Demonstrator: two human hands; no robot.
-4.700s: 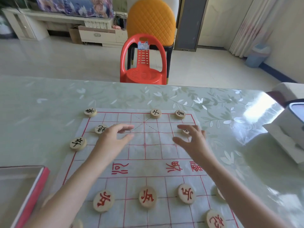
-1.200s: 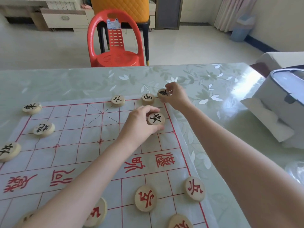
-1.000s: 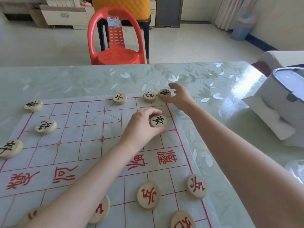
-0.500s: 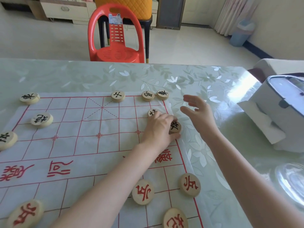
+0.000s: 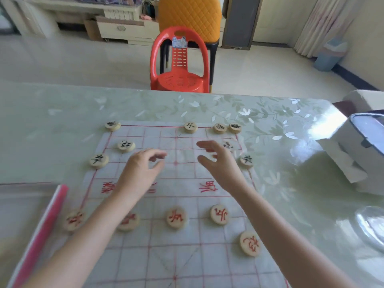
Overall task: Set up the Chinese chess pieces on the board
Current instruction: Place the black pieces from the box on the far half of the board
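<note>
- Nothing is being held: the left hand (image 5: 139, 173) is being kept loosely curled and the right hand (image 5: 222, 167) spread wide, both over the centre of the board (image 5: 180, 256).
- The board, a thin white sheet with a red grid, is being shown flat on the glossy, leaf-patterned table (image 5: 62, 121).
- Round pale discs are being displayed: black-lettered pieces (image 5: 190, 127) across the upper rows, red-lettered pieces (image 5: 176, 217) lower down.
- One black piece (image 5: 228, 145) is being half hidden by the right fingers; the lower-left red discs are being blurred.
</note>
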